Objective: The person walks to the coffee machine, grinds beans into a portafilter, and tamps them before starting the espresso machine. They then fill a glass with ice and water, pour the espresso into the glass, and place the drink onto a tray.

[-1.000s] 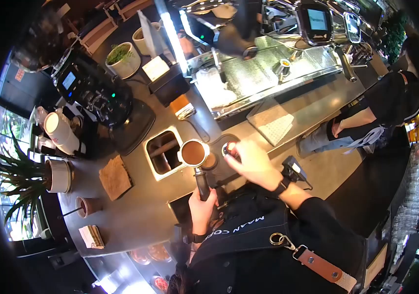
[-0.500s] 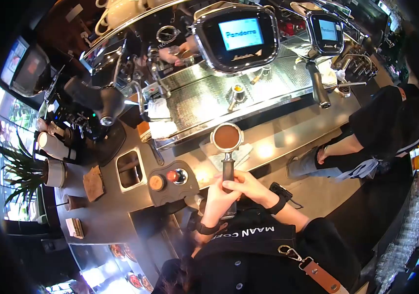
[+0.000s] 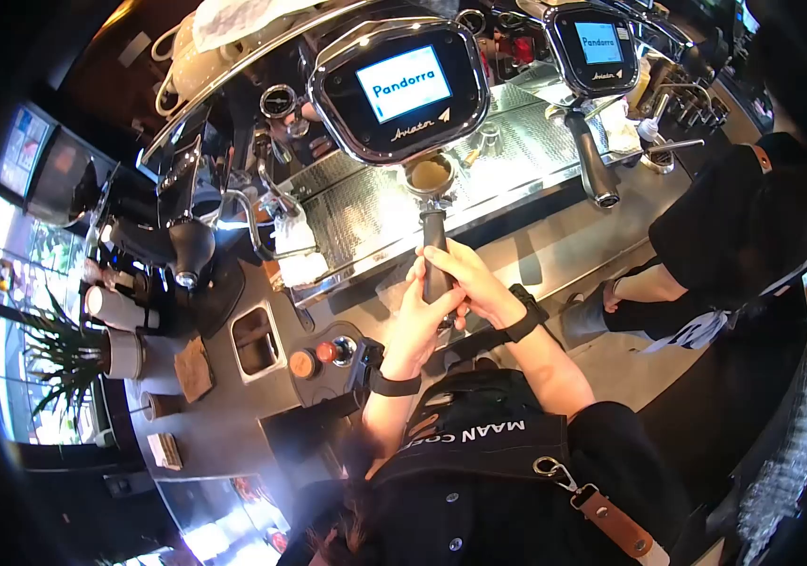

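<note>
A portafilter (image 3: 433, 219) with brown coffee in its round metal basket points away from me, its basket just under the lower edge of the espresso machine's front head (image 3: 401, 90), whose screen reads "Pandorra". Both my hands are closed round its dark handle. My left hand (image 3: 413, 325) grips from the left side, and my right hand (image 3: 475, 283) wraps it from the right, touching the left. Whether the basket touches the machine cannot be made out. The metal drip tray (image 3: 347, 203) lies behind and to the left of the basket.
A second group head (image 3: 592, 52) holds another portafilter (image 3: 594, 160) at the right. A person in black (image 3: 743, 226) stands to the right. On the left counter are a tamping mat with a red-topped tool (image 3: 329, 352), a square recessed bin (image 3: 257, 341) and a plant (image 3: 68, 354).
Both my hands have moved the portafilter forward, from over the counter's front edge to beneath the machine's head. The view has also shifted and turned slightly.
</note>
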A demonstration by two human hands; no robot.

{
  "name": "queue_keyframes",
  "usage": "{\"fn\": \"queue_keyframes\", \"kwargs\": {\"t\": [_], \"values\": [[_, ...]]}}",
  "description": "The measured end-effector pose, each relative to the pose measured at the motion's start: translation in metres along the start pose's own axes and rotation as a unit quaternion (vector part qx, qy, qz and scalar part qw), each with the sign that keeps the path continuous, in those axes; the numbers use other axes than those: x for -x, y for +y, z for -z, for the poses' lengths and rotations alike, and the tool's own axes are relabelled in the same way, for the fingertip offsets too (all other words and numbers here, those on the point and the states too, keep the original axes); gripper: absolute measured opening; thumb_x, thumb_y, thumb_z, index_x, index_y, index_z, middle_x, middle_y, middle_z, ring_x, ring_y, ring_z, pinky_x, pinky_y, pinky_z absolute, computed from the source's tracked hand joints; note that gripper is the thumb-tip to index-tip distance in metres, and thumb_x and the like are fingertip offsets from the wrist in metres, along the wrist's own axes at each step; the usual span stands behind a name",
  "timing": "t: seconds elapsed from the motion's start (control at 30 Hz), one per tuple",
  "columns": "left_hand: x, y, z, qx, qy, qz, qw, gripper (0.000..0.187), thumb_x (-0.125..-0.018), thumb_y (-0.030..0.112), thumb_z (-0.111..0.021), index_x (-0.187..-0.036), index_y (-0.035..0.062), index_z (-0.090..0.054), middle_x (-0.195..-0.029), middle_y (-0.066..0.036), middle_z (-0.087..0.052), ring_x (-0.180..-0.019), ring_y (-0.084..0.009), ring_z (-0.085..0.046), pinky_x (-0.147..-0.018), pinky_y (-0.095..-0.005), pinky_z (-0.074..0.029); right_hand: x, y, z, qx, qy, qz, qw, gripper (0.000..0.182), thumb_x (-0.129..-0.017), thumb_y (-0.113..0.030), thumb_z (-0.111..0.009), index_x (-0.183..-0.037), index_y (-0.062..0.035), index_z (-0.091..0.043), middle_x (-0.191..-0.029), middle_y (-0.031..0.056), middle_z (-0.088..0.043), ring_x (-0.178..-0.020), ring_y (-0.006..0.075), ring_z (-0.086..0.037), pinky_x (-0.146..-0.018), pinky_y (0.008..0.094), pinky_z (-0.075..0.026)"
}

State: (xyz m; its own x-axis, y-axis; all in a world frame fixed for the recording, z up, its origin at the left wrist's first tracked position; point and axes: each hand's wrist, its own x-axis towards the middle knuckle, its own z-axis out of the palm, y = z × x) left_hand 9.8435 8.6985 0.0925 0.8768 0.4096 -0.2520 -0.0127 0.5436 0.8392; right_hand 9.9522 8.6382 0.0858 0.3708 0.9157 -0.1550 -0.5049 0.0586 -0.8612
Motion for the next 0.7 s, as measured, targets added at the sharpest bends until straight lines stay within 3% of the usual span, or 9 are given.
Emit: {"fn": "queue_keyframes", "kwargs": {"t": [0.27,0.37,0.43,0.57,0.7], "values": [[-0.019,0.022,0.020,-0.008,-0.034,0.004,0.999,0.043,-0.080,-0.004,-0.057,-0.119,0.0007,-0.038,-0.080,-0.006,-0.055,-0.063,-0.0130,-0.054,-0.047,-0.0232,-0.043,-0.025,-0.004,-0.011,0.019,0.029,0.060,0.998,0.022,-0.089,-0.025,-0.055,-0.094,-0.0047,-0.050,-0.080,0.0037,-0.059,-0.047,0.0055,-0.052,-0.033,0.0174,-0.041],[-0.019,0.036,0.031,-0.014,-0.045,0.032,0.998,0.042,-0.080,-0.004,-0.056,-0.118,0.0020,-0.039,-0.080,-0.007,-0.054,-0.063,-0.0137,-0.054,-0.045,-0.0233,-0.042,-0.031,-0.003,-0.015,0.040,0.036,0.058,0.997,0.022,-0.087,-0.025,-0.058,-0.092,-0.0043,-0.051,-0.080,-0.0003,-0.056,-0.062,0.0053,-0.050,-0.054,0.0194,-0.043],[-0.021,0.043,0.041,-0.001,-0.046,0.041,0.998,0.053,-0.079,-0.004,-0.058,-0.127,0.0048,-0.035,-0.080,-0.008,-0.055,-0.063,-0.0139,-0.055,-0.044,-0.0229,-0.043,-0.041,0.002,-0.021,0.044,0.030,0.130,0.990,0.021,-0.088,-0.024,-0.058,-0.092,-0.0046,-0.050,-0.080,0.0004,-0.056,-0.064,0.0055,-0.051,-0.058,0.0199,-0.044],[-0.027,0.063,0.067,-0.017,-0.055,0.078,0.995,0.050,-0.077,-0.003,-0.059,-0.122,0.0011,-0.037,-0.086,-0.011,-0.055,-0.062,-0.0156,-0.054,-0.041,-0.0236,-0.042,-0.061,0.013,-0.023,0.030,-0.013,0.104,0.994,0.025,-0.087,-0.023,-0.059,-0.094,-0.0025,-0.047,-0.080,0.0028,-0.057,-0.067,0.0059,-0.054,-0.054,0.0190,-0.044],[-0.034,0.076,0.081,-0.041,-0.045,0.091,0.994,0.050,-0.075,-0.005,-0.060,-0.120,0.0005,-0.037,-0.085,-0.013,-0.055,-0.063,-0.0177,-0.055,-0.042,-0.0246,-0.043,-0.078,0.015,-0.031,0.027,-0.018,0.147,0.989,0.023,-0.087,-0.022,-0.059,-0.088,0.0008,-0.052,-0.071,0.0038,-0.058,-0.051,0.0066,-0.051,-0.042,0.0196,-0.041]]}}
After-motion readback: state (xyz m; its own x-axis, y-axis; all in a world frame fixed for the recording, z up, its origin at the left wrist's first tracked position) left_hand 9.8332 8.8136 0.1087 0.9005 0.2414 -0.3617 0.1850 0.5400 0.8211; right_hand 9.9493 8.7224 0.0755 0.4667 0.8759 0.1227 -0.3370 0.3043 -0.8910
